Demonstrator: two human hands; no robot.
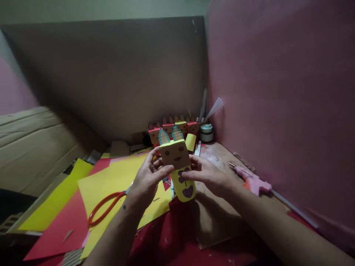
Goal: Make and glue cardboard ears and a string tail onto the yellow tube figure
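Note:
Both my hands hold a cardboard animal figure (175, 157) upright in front of me. Its square brown head has drawn eyes, a dark nose or mouth and two pointed ears edged in blue. Below the head is a yellow rounded paper body with purple shapes on it. My left hand (151, 173) grips the head's left side, thumb on its lower front edge. My right hand (206, 173) grips from the right, its thumb over the top of the yellow body. The fingertips behind the figure are partly hidden.
Similar cardboard figures (168, 128) stand at the back. Orange-handled scissors (107, 208) lie on yellow paper (111, 181) at left, over red sheets (66, 221). A pink glue gun (251, 179) rests at right near the wall. A lidded jar (206, 133) and clear glue sticks (215, 108) are behind.

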